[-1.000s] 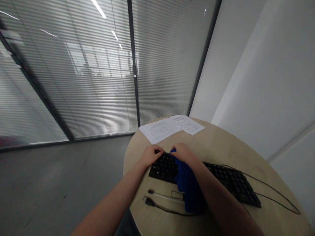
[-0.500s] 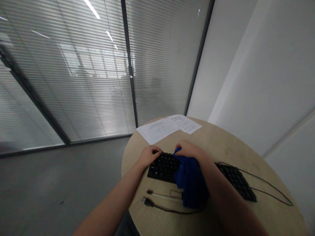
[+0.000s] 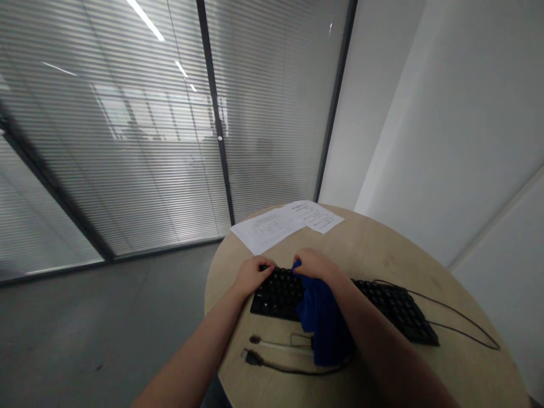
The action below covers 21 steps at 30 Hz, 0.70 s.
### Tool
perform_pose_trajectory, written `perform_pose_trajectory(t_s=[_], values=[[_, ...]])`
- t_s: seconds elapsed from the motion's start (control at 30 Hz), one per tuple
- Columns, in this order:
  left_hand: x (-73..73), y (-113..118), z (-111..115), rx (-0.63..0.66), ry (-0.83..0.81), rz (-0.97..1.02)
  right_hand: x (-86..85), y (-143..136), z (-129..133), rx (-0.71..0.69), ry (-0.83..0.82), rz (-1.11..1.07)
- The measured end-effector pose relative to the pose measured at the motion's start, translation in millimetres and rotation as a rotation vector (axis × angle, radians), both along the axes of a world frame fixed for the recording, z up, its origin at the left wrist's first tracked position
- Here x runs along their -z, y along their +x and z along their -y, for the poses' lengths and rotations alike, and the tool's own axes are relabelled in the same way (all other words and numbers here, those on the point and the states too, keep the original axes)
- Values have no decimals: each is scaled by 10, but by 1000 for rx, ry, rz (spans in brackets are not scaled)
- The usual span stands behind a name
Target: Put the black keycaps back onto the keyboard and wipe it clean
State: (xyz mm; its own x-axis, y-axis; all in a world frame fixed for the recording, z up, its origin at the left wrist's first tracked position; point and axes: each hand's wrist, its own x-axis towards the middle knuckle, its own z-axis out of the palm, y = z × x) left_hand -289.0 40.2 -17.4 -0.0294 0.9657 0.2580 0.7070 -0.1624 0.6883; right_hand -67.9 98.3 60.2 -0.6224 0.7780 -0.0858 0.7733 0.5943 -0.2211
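A black keyboard (image 3: 278,292) lies across the round wooden table. My left hand (image 3: 254,274) grips its far left corner, thumb on top and fingers over the back edge. My right hand (image 3: 313,264) pinches a blue cloth (image 3: 325,326) at the keyboard's back edge. The cloth hangs over the keys and down onto the table in front, hiding the keyboard's middle. My right forearm also covers part of the keys. The keyboard's right end (image 3: 402,309) shows beyond that forearm.
In front of the keyboard lie a black cable with a USB plug (image 3: 251,357) and a thin pale stick-like item with a dark tip (image 3: 255,339). Printed sheets (image 3: 272,228) rest at the table's (image 3: 374,238) back. A thin black cable (image 3: 461,311) loops at right. Blinds and a white wall stand behind.
My right hand has shifted slightly left along the keyboard's back edge with the cloth, and more keys show beside my right forearm. My left hand keeps its grip. The view has moved a little.
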Motion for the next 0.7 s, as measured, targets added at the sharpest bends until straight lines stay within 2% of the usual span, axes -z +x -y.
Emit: perform_pose_trajectory(t_s=[0.23,0.5,0.6,0.7], values=[[-39,9,24,-10,-6,9,-2,-32,9,107,75,38],[-42,-4,14,-9,-23,14,-383,504,-115,37,-14,38],[-41,-3,10,-8,-24,10,-365,530,-112,-13,-61,63],[-51,2,16,-6,-25,6,-250,397,-104,-33,-54,63]])
